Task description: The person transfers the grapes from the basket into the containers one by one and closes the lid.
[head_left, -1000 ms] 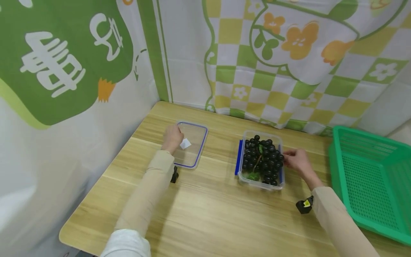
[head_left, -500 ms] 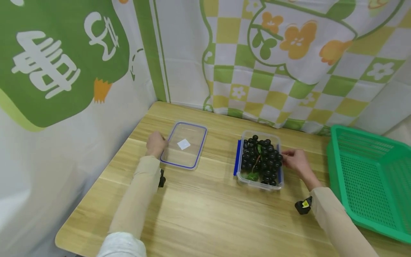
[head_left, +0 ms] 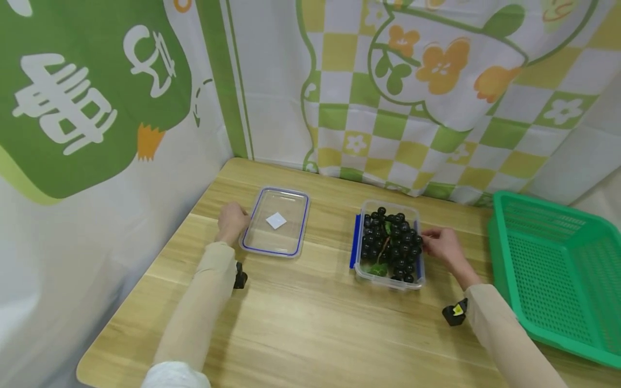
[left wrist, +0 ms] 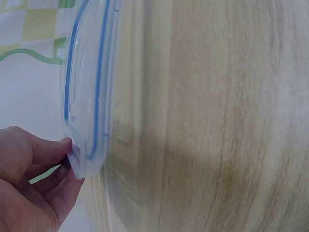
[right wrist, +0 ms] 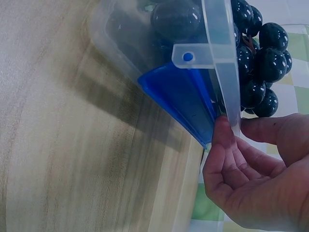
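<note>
A clear lid (head_left: 286, 237) with a blue seal and a white square label (head_left: 276, 220) lies at the left of the table. My left hand (head_left: 232, 220) pinches its left edge between thumb and fingers, as the left wrist view shows. To the right stands a clear plastic box (head_left: 388, 282) with blue side latches (right wrist: 183, 101). Black grapes (head_left: 393, 242) with green leaves fill it and rise above the rim. My right hand (head_left: 443, 247) pinches the box's right rim, thumb inside by the grapes and fingers outside next to the hanging latch.
A green plastic basket (head_left: 514, 280) stands at the right end of the wooden table (head_left: 301, 323). A patterned cloth (head_left: 359, 108) hangs along the back, and another covers the left side. A small black camera sits on each wrist.
My left hand has moved left from over the lid to its left edge and taken hold there. The right hand has stayed at the box rim. The view has shifted slightly.
</note>
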`<action>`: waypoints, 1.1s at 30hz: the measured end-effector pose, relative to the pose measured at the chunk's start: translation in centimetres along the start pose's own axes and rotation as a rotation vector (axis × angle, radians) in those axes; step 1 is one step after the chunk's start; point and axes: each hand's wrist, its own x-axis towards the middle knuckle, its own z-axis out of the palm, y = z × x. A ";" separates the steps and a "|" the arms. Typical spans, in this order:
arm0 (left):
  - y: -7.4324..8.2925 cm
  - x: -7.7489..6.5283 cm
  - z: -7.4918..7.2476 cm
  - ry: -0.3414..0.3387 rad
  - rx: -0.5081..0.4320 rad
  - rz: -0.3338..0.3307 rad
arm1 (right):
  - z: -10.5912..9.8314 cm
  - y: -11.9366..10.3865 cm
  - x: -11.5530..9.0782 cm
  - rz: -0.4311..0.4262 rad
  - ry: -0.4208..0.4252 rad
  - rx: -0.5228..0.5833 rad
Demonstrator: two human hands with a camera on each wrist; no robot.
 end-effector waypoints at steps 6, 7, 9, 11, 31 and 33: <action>0.5 -0.3 -0.4 0.015 -0.007 0.049 | 0.0 0.1 0.0 0.001 0.003 0.017; 0.7 -0.4 -0.5 0.016 -0.008 0.056 | 0.0 0.1 0.0 -0.001 0.005 0.019; 1.3 -0.6 -0.8 0.017 -0.010 0.075 | 0.0 0.2 0.0 -0.006 0.007 0.015; 1.9 -0.8 -0.9 0.025 -0.014 0.093 | -0.1 0.2 0.0 -0.012 0.010 0.011; 8.0 -3.3 -0.7 0.007 -0.169 0.234 | -0.1 0.6 0.0 -0.041 0.031 -0.020; 8.6 -3.8 -0.6 0.005 -0.179 0.243 | 0.0 0.6 0.0 -0.040 0.030 -0.021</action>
